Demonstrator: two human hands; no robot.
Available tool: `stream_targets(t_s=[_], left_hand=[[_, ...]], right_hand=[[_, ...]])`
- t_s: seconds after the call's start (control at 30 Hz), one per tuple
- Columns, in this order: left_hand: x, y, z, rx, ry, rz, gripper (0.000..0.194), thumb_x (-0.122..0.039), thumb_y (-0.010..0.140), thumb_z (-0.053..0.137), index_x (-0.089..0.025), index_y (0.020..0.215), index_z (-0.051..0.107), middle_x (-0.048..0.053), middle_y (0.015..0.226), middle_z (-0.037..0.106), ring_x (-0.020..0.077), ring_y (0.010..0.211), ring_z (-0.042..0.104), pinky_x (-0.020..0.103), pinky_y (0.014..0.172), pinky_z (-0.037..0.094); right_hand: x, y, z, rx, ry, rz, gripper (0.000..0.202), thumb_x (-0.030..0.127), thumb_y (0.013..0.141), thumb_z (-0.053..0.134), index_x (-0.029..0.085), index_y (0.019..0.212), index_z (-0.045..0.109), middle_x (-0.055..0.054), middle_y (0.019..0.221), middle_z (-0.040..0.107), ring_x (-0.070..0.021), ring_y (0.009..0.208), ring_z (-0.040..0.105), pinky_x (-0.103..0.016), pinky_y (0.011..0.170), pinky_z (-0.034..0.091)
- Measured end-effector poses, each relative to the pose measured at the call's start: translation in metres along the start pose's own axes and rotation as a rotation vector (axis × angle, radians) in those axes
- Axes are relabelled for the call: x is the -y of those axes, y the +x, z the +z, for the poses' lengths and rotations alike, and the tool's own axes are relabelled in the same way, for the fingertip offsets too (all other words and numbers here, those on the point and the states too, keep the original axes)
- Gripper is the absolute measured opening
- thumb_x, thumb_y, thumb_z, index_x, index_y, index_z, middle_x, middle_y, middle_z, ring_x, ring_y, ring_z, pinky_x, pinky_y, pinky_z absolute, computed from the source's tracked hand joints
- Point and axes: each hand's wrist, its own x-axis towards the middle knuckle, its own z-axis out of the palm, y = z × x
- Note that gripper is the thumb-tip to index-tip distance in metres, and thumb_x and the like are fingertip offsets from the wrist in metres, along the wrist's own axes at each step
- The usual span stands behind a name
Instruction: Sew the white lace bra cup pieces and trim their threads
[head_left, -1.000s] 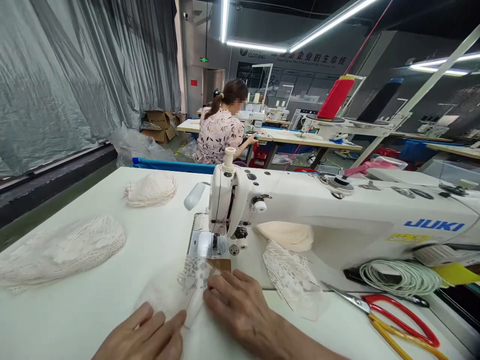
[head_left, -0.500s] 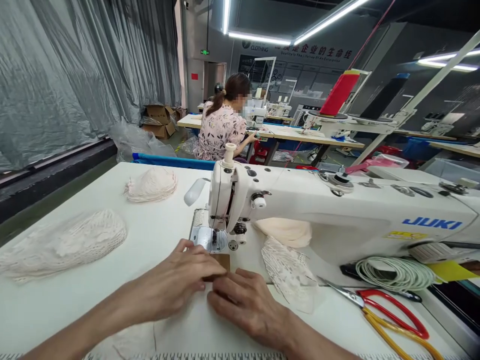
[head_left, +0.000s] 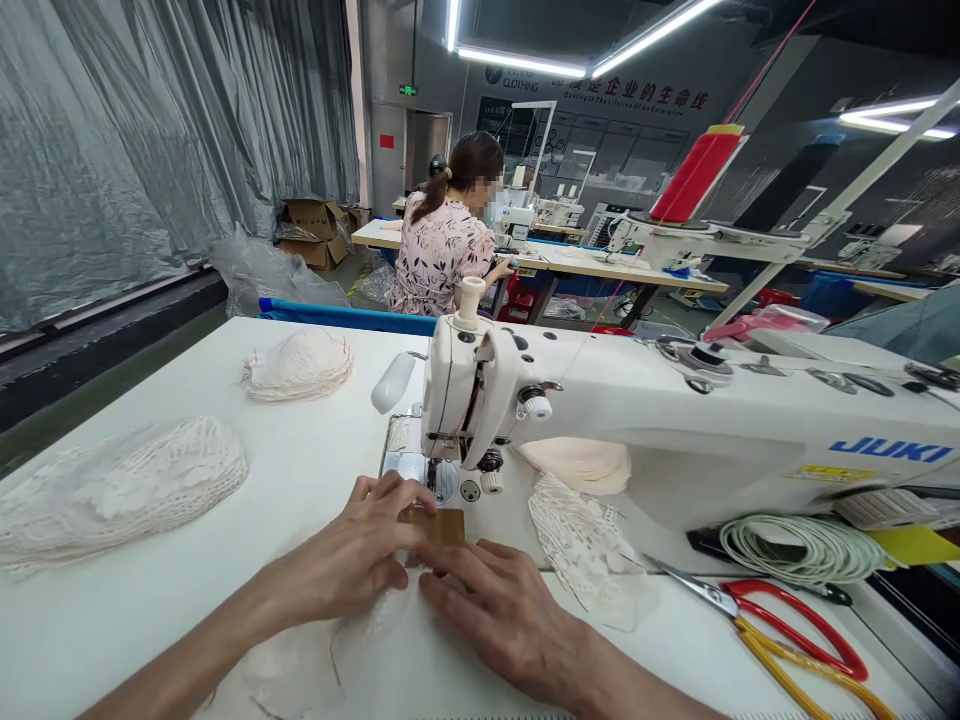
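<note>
Nearest, a sheer white cloth (head_left: 296, 665), one piece as far as can be seen, is spread low on the white surface (head_left: 315, 455) and partly covered by two hands. By the left hand (head_left: 364, 550), the cloth is touched with its fingers bent and parted, thumb set apart from the index, whose tip is laid at the left edge of one brown plate (head_left: 448, 527). By the right hand (head_left: 504, 612), fingers are kept close together, palm down, and curled onto the cloth just in front of the plate. Whether the cloth is pinched in either grip cannot be told, as the undersides are hidden.

To the right, one pair of scissors (head_left: 716, 598), with one red and one yellow handle, is laid on the surface; beyond it one coil of pale cord (head_left: 799, 550) is placed. Past the hands, one sewing machine (head_left: 675, 385) is seen, marked JUKI. Beside its needle, one group of lace pieces (head_left: 574, 525) is overlapped with cream pieces (head_left: 592, 465); their layers cannot be counted. On the left, two lace piles are set apart, a larger nearer pile (head_left: 135, 490) and a smaller farther pile (head_left: 300, 365).

Higher up, two thread cones are held on a stand, a red cone (head_left: 697, 178) and a black cone (head_left: 787, 185). Farther off, one co-worker (head_left: 442, 250) is seated at another surface (head_left: 562, 262).
</note>
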Motion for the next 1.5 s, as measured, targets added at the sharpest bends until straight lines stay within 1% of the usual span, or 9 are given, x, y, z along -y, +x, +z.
stream_targets(t_s=[0.1,0.3,0.43,0.53,0.83,1.2,1.3,1.43,1.5], left_hand=[[0.0,-0.003,-0.005,-0.028,-0.065,-0.007,0.02,-0.002,0.079,0.053,-0.022,0.076,0.056,-0.001,0.108,0.054,0.0192,0.105,0.045,0.035,0.088,0.037],[0.014,-0.012,-0.015,0.067,-0.139,-0.18,0.009,-0.016,0.084,0.051,-0.024,0.087,0.053,-0.003,0.084,0.055,0.0173,0.089,0.048,0.028,0.077,0.041],[0.023,-0.01,-0.015,0.074,-0.138,-0.169,0.015,-0.027,0.089,0.046,-0.024,0.085,0.059,-0.003,0.081,0.057,0.0168,0.084,0.052,0.031,0.081,0.039],[0.025,-0.007,-0.01,0.034,-0.187,-0.251,0.026,-0.033,0.09,0.042,-0.021,0.075,0.06,-0.002,0.077,0.058,0.0158,0.074,0.054,0.027,0.07,0.04],[0.024,0.0,0.005,-0.044,-0.11,-0.275,0.021,-0.025,0.088,0.042,-0.019,0.072,0.055,-0.002,0.072,0.056,0.0138,0.062,0.049,0.029,0.067,0.038],[0.025,-0.001,0.009,-0.081,-0.053,-0.256,0.022,-0.022,0.089,0.04,-0.02,0.072,0.054,-0.002,0.072,0.056,0.0151,0.064,0.05,0.027,0.06,0.037],[0.029,0.0,0.013,-0.152,0.039,-0.23,0.02,-0.021,0.09,0.04,-0.02,0.076,0.055,-0.001,0.074,0.057,0.0149,0.061,0.048,0.028,0.062,0.038],[0.022,0.003,0.014,-0.43,0.295,-0.131,0.023,-0.013,0.091,0.037,-0.019,0.107,0.053,0.006,0.097,0.057,0.0188,0.078,0.053,0.033,0.07,0.039],[0.01,0.003,0.015,-0.521,0.366,-0.051,0.03,-0.004,0.09,0.034,-0.018,0.109,0.052,0.008,0.102,0.056,0.0189,0.084,0.053,0.034,0.073,0.037]], right_hand=[[-0.004,-0.002,-0.003,-0.025,0.005,-0.026,0.021,0.006,0.093,0.034,0.01,0.096,0.055,-0.006,0.08,0.061,-0.0131,0.066,0.052,-0.025,0.055,0.04],[-0.009,-0.004,-0.001,-0.008,-0.002,-0.004,0.022,0.008,0.093,0.035,0.012,0.094,0.057,-0.005,0.08,0.061,-0.0127,0.065,0.052,-0.025,0.054,0.04],[-0.01,-0.004,0.001,0.041,0.014,0.03,0.022,0.008,0.093,0.036,0.012,0.093,0.057,-0.006,0.081,0.061,-0.0133,0.07,0.055,-0.025,0.057,0.041],[-0.011,-0.004,0.003,0.067,0.0,0.049,0.024,0.007,0.093,0.035,0.012,0.09,0.058,-0.005,0.078,0.06,-0.013,0.067,0.054,-0.025,0.055,0.04],[-0.011,-0.001,0.005,0.091,-0.024,0.108,0.029,0.009,0.094,0.032,0.014,0.086,0.059,-0.005,0.079,0.06,-0.0131,0.068,0.053,-0.025,0.057,0.042],[-0.01,-0.001,0.007,0.105,-0.128,0.065,0.025,0.01,0.094,0.038,0.015,0.086,0.061,-0.006,0.106,0.065,-0.0134,0.072,0.056,-0.026,0.053,0.04],[-0.009,-0.001,0.006,0.108,-0.148,0.068,0.028,0.01,0.094,0.036,0.014,0.081,0.061,-0.006,0.107,0.065,-0.0134,0.068,0.055,-0.027,0.053,0.038],[-0.008,-0.002,0.006,0.078,-0.186,0.114,0.03,0.008,0.093,0.034,0.014,0.077,0.058,-0.006,0.096,0.067,-0.0137,0.065,0.053,-0.028,0.053,0.035],[-0.008,-0.004,0.005,0.081,-0.204,0.133,0.03,0.007,0.093,0.034,0.013,0.075,0.057,-0.006,0.091,0.066,-0.0137,0.063,0.051,-0.028,0.052,0.033]])
